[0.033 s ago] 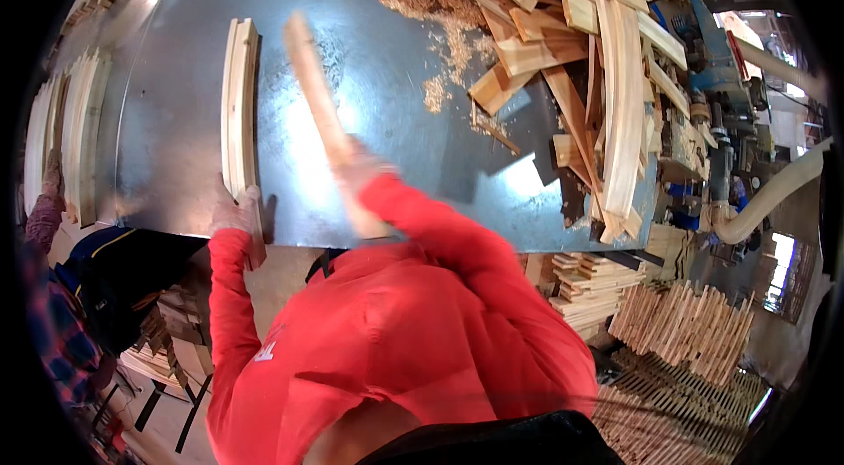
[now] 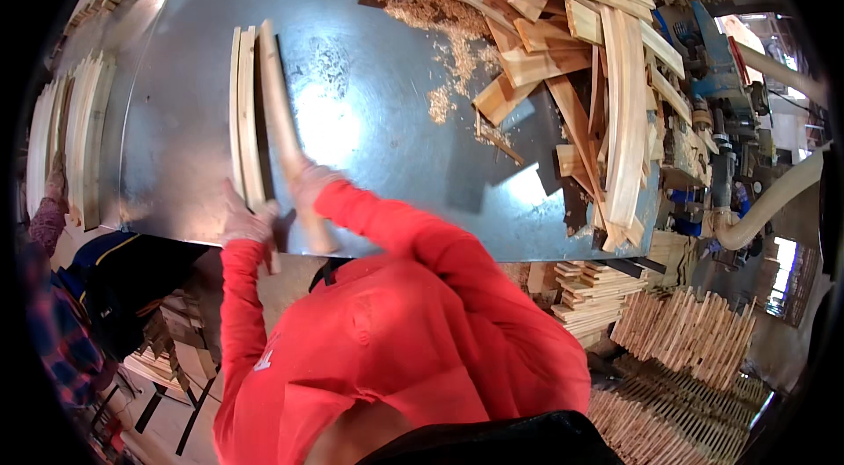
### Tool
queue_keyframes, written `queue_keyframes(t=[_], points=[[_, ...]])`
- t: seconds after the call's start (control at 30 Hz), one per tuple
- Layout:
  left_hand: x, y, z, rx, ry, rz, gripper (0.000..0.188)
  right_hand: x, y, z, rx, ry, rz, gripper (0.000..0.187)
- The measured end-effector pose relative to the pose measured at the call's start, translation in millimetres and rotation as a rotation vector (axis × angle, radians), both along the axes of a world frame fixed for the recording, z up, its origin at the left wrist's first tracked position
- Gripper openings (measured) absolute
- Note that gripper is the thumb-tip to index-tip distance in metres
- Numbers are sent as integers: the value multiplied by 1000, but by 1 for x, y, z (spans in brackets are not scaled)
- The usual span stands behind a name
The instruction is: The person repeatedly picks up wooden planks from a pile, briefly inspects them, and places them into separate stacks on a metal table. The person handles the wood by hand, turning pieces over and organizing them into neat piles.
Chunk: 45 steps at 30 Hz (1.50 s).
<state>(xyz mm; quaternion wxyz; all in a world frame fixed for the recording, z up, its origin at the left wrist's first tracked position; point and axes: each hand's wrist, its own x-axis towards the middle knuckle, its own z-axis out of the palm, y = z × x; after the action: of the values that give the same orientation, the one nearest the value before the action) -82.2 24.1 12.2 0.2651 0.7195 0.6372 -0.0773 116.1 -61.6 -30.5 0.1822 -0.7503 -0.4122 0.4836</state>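
Two narrow wooden strips (image 2: pixel 250 118) lie lengthwise side by side on a grey metal tabletop (image 2: pixel 193 52). Around their near ends, at the table's front edge, closes my left hand (image 2: pixel 244 221), with its thumb and fingers on either side. Just to the right, my right hand (image 2: pixel 309 187) grips a single wooden strip (image 2: pixel 280 109) near its lower part. That strip is blurred by motion and tilts a little, its far end close to the pair. A dark gap shows between it and the pair. Both hands look pale, perhaps gloved.
Offcuts and boards (image 2: pixel 536 61) heap at the back right, with sawdust (image 2: pixel 453 47) beside them. Upright strips (image 2: pixel 83 131) stand at the left, where another person's hand (image 2: pixel 55 179) touches them. Stacked strips (image 2: pixel 686 333) and a blue machine (image 2: pixel 708 52) are at right.
My right hand has swung left with its wooden strip, which is now close beside the pair. My left hand and the pair have shifted slightly right.
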Motion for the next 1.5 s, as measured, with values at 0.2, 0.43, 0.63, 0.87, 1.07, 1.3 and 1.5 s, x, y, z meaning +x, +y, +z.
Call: queue_keyframes(t=[0.2, 0.43, 0.63, 0.87, 1.07, 1.3, 1.5], points=[[1, -26, 11, -52, 69, 225, 103, 111, 74, 59, 652, -188, -157, 55], [-3, -19, -6, 65, 189, 238, 103, 417, 134, 104, 824, 487, -1399, 73], [44, -13, 14, 681, -227, -75, 98, 341, 88, 84, 996, 217, -1334, 71], [257, -19, 61, -206, -438, -311, 117, 215, 27, 24, 1149, 418, -901, 47], [222, -38, 11, -83, -742, -9, 101, 238, 9, 46, 828, 63, -762, 42], [248, 218, 110, 458, -383, -122, 86, 249, -8, 14, 904, 533, -820, 46], [310, 160, 122, 981, -790, -479, 96, 220, -5, 106, 442, -526, -487, 37]])
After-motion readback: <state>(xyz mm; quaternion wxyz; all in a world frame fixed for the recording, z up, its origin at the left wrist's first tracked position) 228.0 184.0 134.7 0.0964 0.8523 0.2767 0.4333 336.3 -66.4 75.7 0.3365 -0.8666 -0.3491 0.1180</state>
